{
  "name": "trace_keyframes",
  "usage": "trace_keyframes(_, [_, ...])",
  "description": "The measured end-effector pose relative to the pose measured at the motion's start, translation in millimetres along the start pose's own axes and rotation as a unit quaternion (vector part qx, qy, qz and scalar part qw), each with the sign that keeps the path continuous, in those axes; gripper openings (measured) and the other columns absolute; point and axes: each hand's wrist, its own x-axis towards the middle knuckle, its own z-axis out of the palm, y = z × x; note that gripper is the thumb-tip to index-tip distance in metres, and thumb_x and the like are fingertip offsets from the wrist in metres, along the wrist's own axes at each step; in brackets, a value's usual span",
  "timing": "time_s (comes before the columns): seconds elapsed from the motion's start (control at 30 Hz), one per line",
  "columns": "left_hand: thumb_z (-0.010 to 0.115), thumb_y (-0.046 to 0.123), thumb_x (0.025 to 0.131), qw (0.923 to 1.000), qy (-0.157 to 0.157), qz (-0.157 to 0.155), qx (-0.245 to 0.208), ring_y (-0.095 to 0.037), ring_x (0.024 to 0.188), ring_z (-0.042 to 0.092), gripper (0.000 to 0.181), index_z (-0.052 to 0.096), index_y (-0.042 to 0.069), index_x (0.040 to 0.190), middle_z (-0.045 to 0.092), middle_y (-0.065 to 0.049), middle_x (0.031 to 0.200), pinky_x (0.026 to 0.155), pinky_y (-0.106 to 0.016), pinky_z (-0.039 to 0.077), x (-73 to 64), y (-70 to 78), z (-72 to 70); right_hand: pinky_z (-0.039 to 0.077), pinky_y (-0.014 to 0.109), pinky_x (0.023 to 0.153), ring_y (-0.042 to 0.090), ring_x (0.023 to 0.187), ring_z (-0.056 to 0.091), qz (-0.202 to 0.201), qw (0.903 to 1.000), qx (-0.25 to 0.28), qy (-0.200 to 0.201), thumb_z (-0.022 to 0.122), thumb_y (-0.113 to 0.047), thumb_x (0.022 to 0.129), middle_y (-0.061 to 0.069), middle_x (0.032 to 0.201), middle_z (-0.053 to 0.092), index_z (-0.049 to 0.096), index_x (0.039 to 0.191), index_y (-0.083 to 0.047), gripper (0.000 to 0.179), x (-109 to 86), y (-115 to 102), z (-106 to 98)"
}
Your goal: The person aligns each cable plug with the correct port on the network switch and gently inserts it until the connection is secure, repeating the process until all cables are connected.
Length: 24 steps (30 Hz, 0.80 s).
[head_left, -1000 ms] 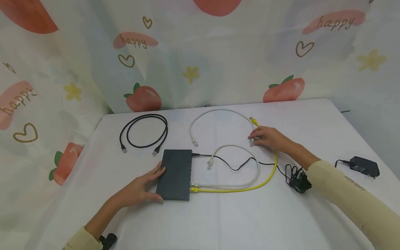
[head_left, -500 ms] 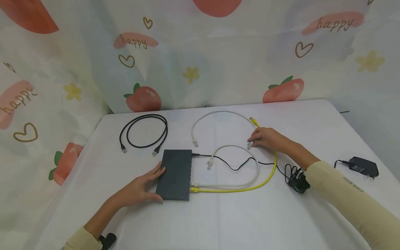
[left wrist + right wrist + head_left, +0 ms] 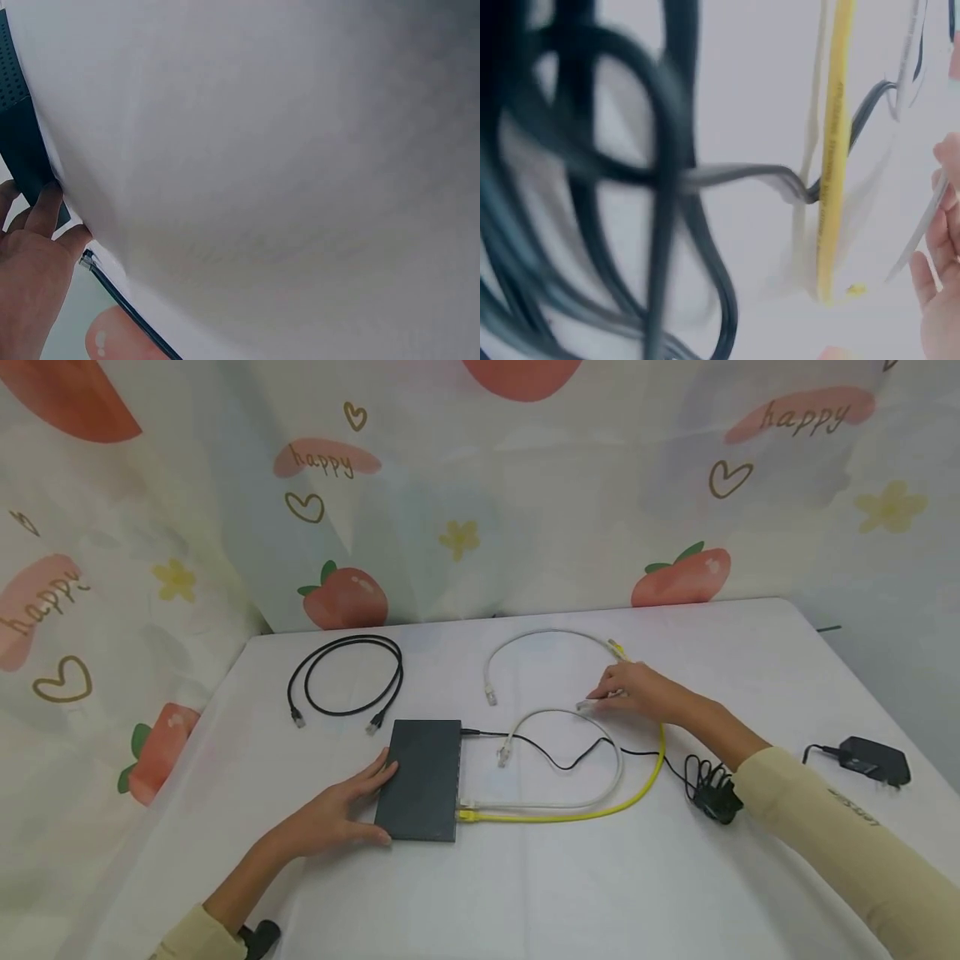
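My left hand (image 3: 333, 814) lies along the left side of a flat dark network switch (image 3: 420, 781), fingertips on its top and thumb at the near left corner. The left wrist view also shows this hand (image 3: 34, 277) against the box's edge. Beyond the switch to the right, my right hand (image 3: 645, 689) pinches a white network cable (image 3: 551, 630) close to one clear plug (image 3: 585, 704), which points left. Its other plug (image 3: 491, 697) lies on the table. A second white cable (image 3: 621, 768) and a yellow cable (image 3: 562, 817) run from the switch's right side.
A looped black network cable (image 3: 360, 637) lies at the back left. A thin black power lead joins the switch to a bundled adapter (image 3: 718, 802) below my right forearm. Another black adapter (image 3: 873, 762) sits at the right edge. A patterned curtain (image 3: 525, 527) hangs behind the table.
The plug in my right hand has turned and shifted left, while the cable's far end has slid right. The yellow cable's loose plug moved slightly right. My left hand and the switch stayed put.
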Motion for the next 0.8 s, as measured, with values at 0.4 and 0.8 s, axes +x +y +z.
trace_keyframes(0.4, [0.079, 0.042, 0.072, 1.0000, 0.001, 0.004, 0.003, -0.031, 0.140, 0.010, 0.097, 0.028, 0.013, 0.149, 0.007, -0.006, 0.157, 0.107, -0.055, 0.020, 0.4, -2.5, 1.3, 0.040, 0.047, 0.097, 0.027, 0.114, 0.055, 0.082, 0.9813, 0.163, -0.061, 0.062, -0.025, 0.092, 0.007, 0.112, 0.066, 0.067, 0.116, -0.003, 0.033, -4.2, -1.2, -0.2])
trace_keyframes(0.8, [0.079, 0.040, 0.073, 1.0000, -0.003, 0.005, 0.005, -0.031, 0.140, 0.010, 0.096, 0.027, 0.013, 0.149, 0.006, -0.006, 0.157, 0.107, -0.055, 0.020, -0.1, -1.9, 1.2, 0.033, 0.048, 0.103, 0.023, 0.114, 0.055, 0.119, 0.9516, 0.265, -0.101, 0.057, -0.028, 0.095, 0.006, 0.111, 0.067, 0.064, 0.121, -0.002, 0.037, -2.4, 4.8, 1.5])
